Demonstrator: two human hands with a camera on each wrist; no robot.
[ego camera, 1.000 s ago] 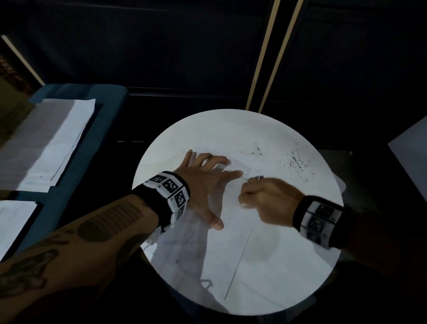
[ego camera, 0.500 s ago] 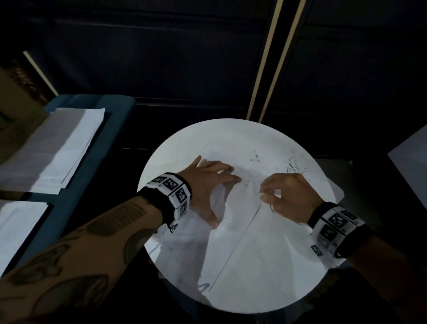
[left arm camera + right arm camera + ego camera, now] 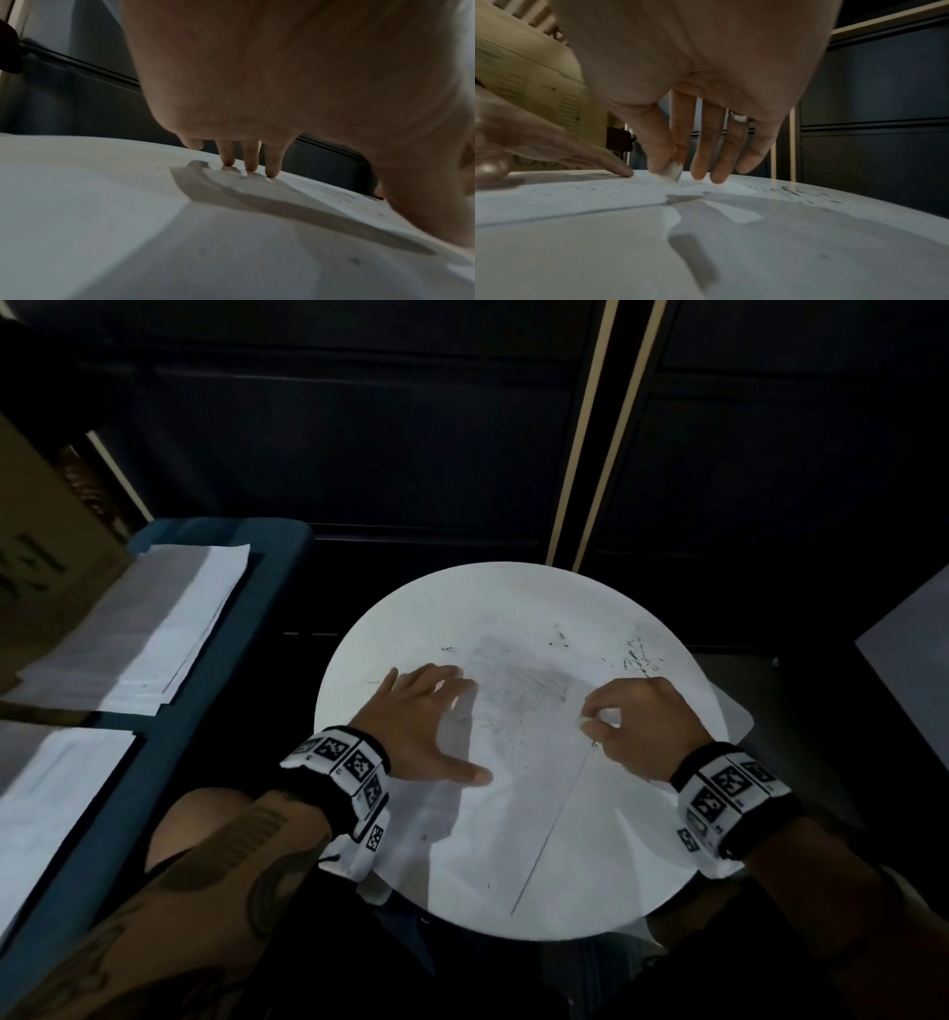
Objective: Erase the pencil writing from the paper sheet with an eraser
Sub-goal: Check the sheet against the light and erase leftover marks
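Thin white paper sheet (image 3: 539, 814) lies flat on the round white table (image 3: 411, 618), likely flimsy; the left hand (image 3: 426, 726) presses it spread-fingered, the right hand (image 3: 637, 726) pinches a small white eraser (image 3: 672, 172).

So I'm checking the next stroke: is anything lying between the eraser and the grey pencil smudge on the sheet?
Nothing visible: bare white paper sheet separates the small white eraser, pinched by the right hand, from the grey pencil smudge.

You're in an office-like room. Dark cabinets (image 3: 359, 428), paper stacks (image 3: 149, 629) and a round white table (image 3: 513, 608) show it.
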